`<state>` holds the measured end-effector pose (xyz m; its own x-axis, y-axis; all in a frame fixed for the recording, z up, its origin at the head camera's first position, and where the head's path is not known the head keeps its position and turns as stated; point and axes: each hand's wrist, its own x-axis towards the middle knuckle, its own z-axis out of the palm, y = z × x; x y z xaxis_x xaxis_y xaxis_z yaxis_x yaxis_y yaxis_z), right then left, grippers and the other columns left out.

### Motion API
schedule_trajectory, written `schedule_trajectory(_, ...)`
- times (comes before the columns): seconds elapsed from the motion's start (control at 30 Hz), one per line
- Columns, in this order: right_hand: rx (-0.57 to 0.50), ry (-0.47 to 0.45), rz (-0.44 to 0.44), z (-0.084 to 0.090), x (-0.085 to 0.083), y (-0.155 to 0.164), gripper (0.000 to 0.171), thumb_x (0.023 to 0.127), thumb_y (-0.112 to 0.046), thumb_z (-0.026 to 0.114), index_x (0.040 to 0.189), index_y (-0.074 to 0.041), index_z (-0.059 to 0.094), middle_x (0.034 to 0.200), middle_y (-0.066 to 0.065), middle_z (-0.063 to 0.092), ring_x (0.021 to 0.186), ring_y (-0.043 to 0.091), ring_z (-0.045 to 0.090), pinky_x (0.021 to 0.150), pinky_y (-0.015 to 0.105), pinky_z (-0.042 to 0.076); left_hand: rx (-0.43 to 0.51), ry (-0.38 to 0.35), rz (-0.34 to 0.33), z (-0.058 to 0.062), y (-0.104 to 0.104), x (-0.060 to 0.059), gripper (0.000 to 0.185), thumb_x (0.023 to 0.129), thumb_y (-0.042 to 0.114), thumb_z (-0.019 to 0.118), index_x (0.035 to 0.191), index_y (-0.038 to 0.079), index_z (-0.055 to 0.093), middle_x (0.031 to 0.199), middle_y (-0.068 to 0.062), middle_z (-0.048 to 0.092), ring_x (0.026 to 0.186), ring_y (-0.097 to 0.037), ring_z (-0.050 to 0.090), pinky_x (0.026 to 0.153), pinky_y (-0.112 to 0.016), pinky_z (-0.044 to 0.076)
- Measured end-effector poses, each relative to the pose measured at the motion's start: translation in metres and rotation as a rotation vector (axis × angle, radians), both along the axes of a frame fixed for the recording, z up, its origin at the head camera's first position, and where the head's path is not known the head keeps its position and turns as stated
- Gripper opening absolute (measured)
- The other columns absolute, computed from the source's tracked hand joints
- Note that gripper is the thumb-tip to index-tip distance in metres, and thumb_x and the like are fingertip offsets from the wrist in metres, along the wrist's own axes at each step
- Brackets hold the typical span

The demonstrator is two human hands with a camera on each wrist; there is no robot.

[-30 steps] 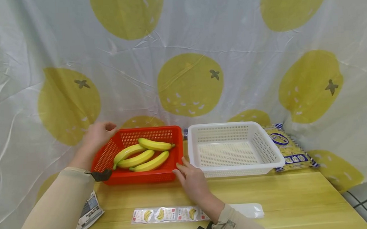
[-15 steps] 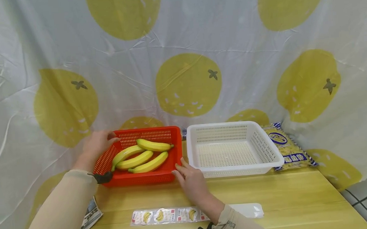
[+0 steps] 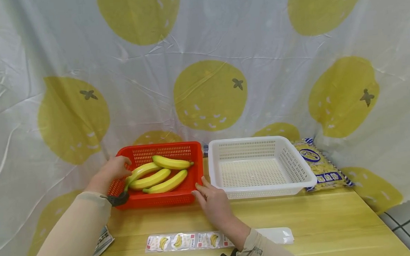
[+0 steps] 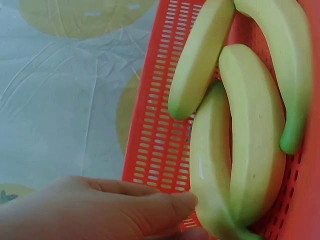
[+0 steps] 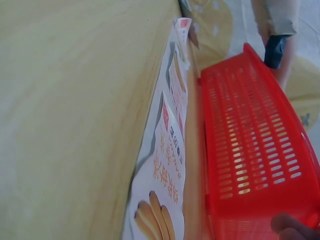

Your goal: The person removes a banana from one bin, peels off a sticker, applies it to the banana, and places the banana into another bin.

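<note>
Several yellow bananas with green ends lie in the red plastic basket. My left hand reaches over the basket's left side. Its fingertips are at the leftmost banana, touching its edge in the left wrist view, not curled round it. The basket's front right corner lies between the thumb and fingers of my right hand, which holds it there. Only fingertips of that hand show in the right wrist view, by the basket wall.
Right of the red basket stands a white plastic basket, with a yellow printed bag beyond it. A strip of banana stickers lies in front on the wooden table. Printed paper sits at the left, and a patterned curtain hangs behind.
My left hand has come down from above the basket's left rim to the leftmost banana. The red basket's left end has shifted slightly rightward. My right hand has stayed at the corner.
</note>
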<state>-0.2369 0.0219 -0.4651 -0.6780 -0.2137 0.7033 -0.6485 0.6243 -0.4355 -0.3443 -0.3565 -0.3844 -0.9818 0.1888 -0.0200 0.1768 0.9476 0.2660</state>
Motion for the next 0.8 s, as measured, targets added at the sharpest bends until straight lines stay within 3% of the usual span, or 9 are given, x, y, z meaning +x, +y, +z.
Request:
schedule_trajectory(0.23,0.011,0.014,-0.005,0.001,-0.001,0.0,0.034,0.091,-0.027,0.079,0.115,-0.004,0.078,0.125,0.022,0.069,0.111,0.033,0.071,0.09,0.038,0.058,-0.049,0.001,0.001,-0.007,0.003,0.001,0.042,0.08,0.011,0.082,0.112,-0.012,0.068,0.106,-0.027,0.072,0.09,-0.037,0.065,0.09,-0.058,0.053)
schedule_trajectory(0.4,0.015,-0.003,-0.005,0.001,0.0,0.0,0.034,0.092,-0.028,0.078,0.116,-0.004,0.078,0.126,0.021,0.069,0.11,0.033,0.071,0.09,0.038,0.058,-0.05,-0.029,0.003,-0.012,0.005,0.001,0.027,0.08,0.009,0.08,0.098,-0.008,0.07,0.085,-0.017,0.07,0.077,-0.03,0.062,0.075,-0.046,0.054)
schedule_trajectory(0.53,0.015,-0.016,0.001,0.002,0.0,0.0,0.034,0.092,-0.028,0.078,0.117,-0.004,0.077,0.126,0.021,0.069,0.112,0.033,0.07,0.091,0.037,0.057,-0.022,-0.104,0.011,-0.014,0.007,0.002,0.012,0.081,0.007,0.073,0.089,0.0,0.068,0.065,-0.004,0.062,0.062,-0.02,0.057,0.062,-0.032,0.047)
schedule_trajectory(0.67,0.013,-0.013,0.002,0.002,0.0,0.0,0.034,0.092,-0.027,0.079,0.117,-0.005,0.077,0.126,0.021,0.069,0.114,0.032,0.07,0.092,0.037,0.057,-0.026,-0.124,0.012,-0.016,0.008,0.001,0.009,0.081,0.007,0.072,0.087,0.002,0.068,0.061,-0.001,0.06,0.06,-0.019,0.056,0.062,-0.03,0.045)
schedule_trajectory(0.8,0.009,-0.015,-0.002,0.002,-0.001,0.0,0.034,0.091,-0.027,0.079,0.117,-0.005,0.078,0.126,0.02,0.07,0.115,0.031,0.07,0.092,0.037,0.057,-0.047,-0.106,0.01,-0.017,0.01,-0.001,0.011,0.075,0.008,0.075,0.073,0.005,0.065,0.061,-0.001,0.057,0.06,-0.019,0.053,0.058,-0.029,0.044)
